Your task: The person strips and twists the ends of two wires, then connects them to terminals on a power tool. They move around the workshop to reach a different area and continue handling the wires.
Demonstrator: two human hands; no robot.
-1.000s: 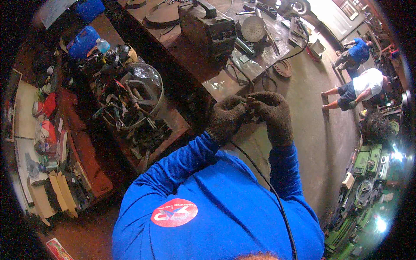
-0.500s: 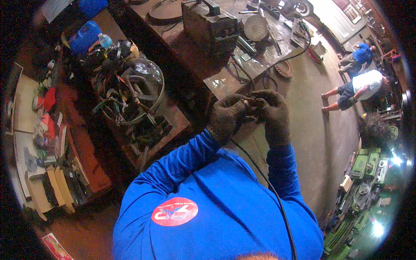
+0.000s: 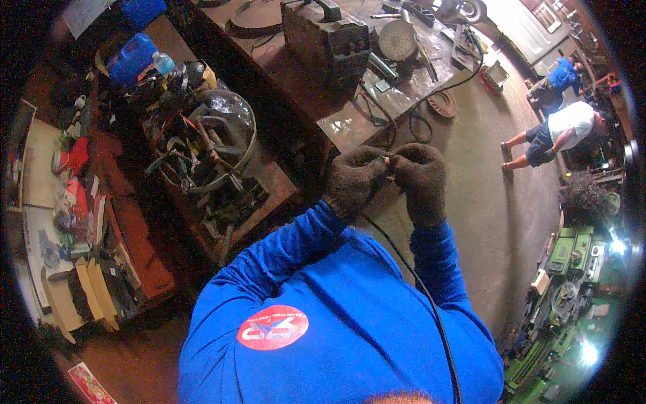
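In brown work gloves, my left hand and my right hand meet in front of my chest, fingertips pinched together. A small light-tipped bit shows between them; the gloves hide the rest, so its kind cannot be made out. A black cable runs up across my blue shirt and disappears behind my left hand. Just beyond my hands is the corner of a metal workbench, with dark cable loops hanging at its edge.
A boxy dark machine with a handle and a round perforated disc stand on the bench. At left, a cluttered lower table bears a clear visor and a blue jerrycan. Two people are at right, one in a white shirt. Green machines line the right.
My right hand has curled further and its fingers have closed in against the left. The dark piece that showed between the gloves is now mostly covered.
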